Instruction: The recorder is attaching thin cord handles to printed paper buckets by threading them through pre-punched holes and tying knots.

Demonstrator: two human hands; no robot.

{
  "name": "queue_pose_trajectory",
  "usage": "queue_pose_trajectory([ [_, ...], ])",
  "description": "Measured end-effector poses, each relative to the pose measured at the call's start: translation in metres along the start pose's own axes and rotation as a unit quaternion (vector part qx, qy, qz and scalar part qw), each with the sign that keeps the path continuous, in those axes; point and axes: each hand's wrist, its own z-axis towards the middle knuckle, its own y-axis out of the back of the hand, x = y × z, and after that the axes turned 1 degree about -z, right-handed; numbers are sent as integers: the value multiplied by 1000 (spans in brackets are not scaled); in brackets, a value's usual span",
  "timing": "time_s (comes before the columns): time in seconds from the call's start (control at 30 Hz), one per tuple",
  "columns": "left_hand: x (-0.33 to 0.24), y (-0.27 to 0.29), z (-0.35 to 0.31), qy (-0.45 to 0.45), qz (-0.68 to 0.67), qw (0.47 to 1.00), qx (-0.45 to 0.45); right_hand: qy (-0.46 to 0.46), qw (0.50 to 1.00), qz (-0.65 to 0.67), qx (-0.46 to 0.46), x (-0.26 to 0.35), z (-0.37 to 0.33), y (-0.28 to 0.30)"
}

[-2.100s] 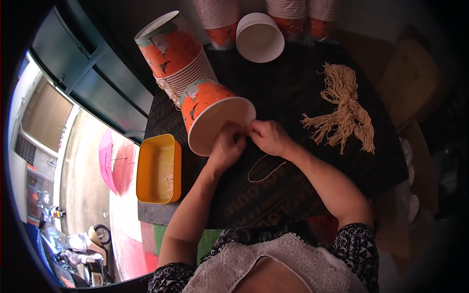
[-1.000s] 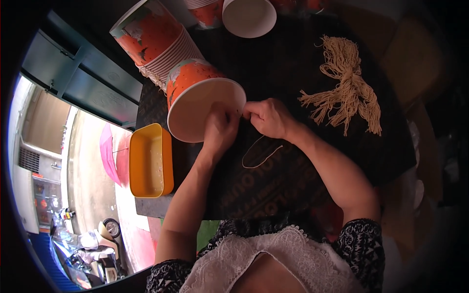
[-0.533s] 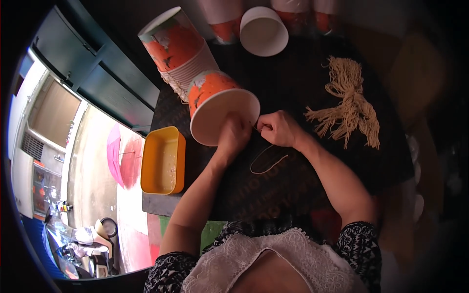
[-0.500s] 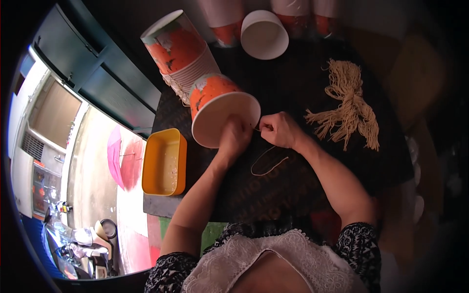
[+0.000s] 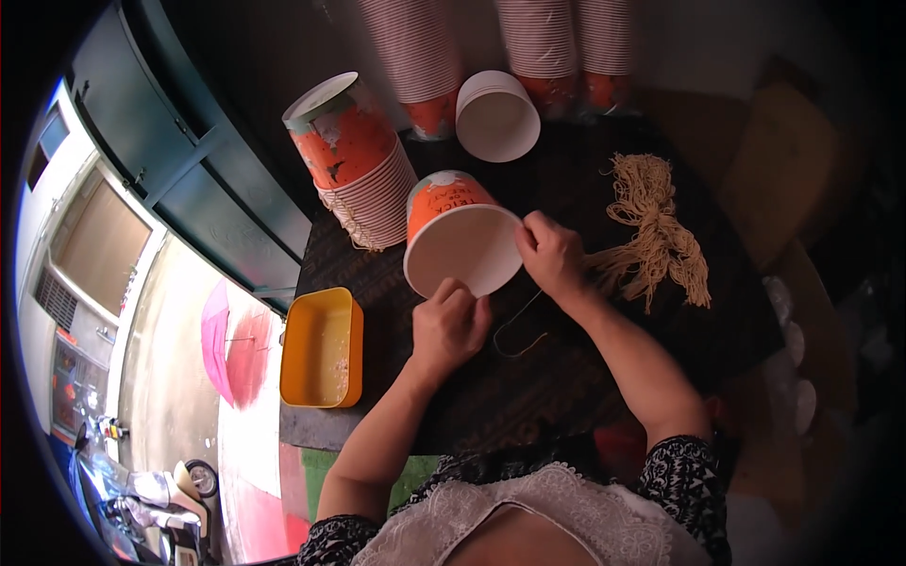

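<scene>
An orange-printed paper bucket (image 5: 451, 204) tilts with its white open mouth toward me over the middle of the dark table. My right hand (image 5: 555, 257) is closed on the right side of its rim. At the near edge of the rim is my left hand (image 5: 449, 327), its fingers curled into a fist; what they hold, if anything, is hidden. A thin cord (image 5: 510, 353) loops on the table below my right hand. Farther right lies a tied bundle of beige cords (image 5: 653, 226).
Stacked orange-and-white buckets (image 5: 363, 189) with cords hanging at their side stand behind left. A yellow plastic tub (image 5: 321, 349) sits at the table's left edge. White buckets (image 5: 498, 118) lie at the back, before tall wrapped bucket stacks (image 5: 538, 42). A doorway opens left.
My left hand has come out of the bucket's mouth, down toward me. My right hand has moved onto the rim, and the bucket has shifted slightly right. The head view has shifted too.
</scene>
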Motion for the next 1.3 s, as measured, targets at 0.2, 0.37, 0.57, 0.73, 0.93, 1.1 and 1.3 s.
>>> queue_pose_trajectory([
  [0.2,13,25,3,95,2,992,-80,169,976,-129,-51,3,36,30],
  [0.37,19,32,7,216,81,971,60,284,936,-205,17,29,63,35],
  [0.57,11,21,13,284,97,946,124,380,901,-206,27,63,68,9],
  [0.73,54,-3,-7,400,-44,912,80,388,914,-103,54,82,57,2],
  [0.93,49,-7,-2,464,-317,826,-39,294,954,25,50,76,55,21],
  [1.1,49,11,3,461,-387,792,-101,171,976,87,99,62,37,34],
  [1.3,48,22,6,436,-446,768,-145,21,950,217,222,29,10,42],
])
